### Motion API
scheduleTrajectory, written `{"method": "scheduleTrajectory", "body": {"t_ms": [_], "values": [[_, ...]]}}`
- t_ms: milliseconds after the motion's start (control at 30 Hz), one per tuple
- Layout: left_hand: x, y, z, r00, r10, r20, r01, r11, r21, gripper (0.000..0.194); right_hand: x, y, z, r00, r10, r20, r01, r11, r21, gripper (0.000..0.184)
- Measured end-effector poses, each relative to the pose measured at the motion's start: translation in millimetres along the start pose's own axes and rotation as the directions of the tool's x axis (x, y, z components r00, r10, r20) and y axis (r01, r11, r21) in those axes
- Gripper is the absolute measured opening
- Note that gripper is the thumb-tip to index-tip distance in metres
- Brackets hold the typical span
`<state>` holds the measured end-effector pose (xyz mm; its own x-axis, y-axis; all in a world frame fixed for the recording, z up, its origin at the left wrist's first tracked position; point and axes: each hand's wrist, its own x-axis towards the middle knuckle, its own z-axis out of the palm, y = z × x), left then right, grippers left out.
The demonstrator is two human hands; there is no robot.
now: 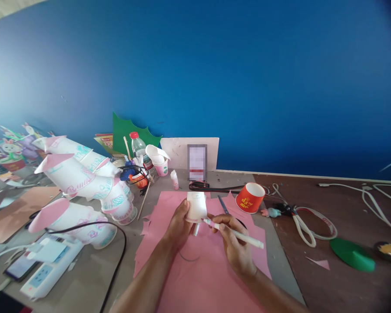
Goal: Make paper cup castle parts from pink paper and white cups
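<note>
My left hand (179,226) is closed around a white paper cup (196,205), held upside down above a sheet of pink paper (202,265). My right hand (233,241) grips a white pen (237,233) in a writing pinch. The pen's tip touches the cup's lower edge. A pen cap (196,229) sticks out below the cup between my fingers. A pencilled circle shows on the pink paper under my hands.
A red paper cup (250,198) lies on its side right of the pink paper. Stacked white cups with pink cone tops (74,178) crowd the left. A power strip (48,269), a phone, cables (313,221), a green paper cone (352,254), a water bottle (140,150) and a glue bottle (174,179) lie around.
</note>
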<state>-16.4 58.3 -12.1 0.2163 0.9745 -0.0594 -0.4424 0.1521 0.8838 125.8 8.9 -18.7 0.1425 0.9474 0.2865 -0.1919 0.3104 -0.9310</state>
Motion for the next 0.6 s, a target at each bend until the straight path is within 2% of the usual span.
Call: {"method": "scheduleTrajectory", "body": {"t_ms": [167,433,600], "values": [[-1,-3,-3.5,1.000,0.002,-0.031,0.000,0.998,0.062,0.040,-1,-5,0,1.000,0.019,0.003,-0.019,1.000,-0.015,0.020],[0,-4,-4.8,0.998,-0.046,-0.041,0.045,0.999,-0.015,0.044,2,-9,2,1.000,-0.023,-0.016,0.022,0.997,-0.081,0.021],[1,-5,-5.5,1.000,-0.019,-0.022,0.019,1.000,-0.004,0.041,1,-11,2,0.999,-0.031,-0.017,0.030,0.995,-0.100,0.021]]}}
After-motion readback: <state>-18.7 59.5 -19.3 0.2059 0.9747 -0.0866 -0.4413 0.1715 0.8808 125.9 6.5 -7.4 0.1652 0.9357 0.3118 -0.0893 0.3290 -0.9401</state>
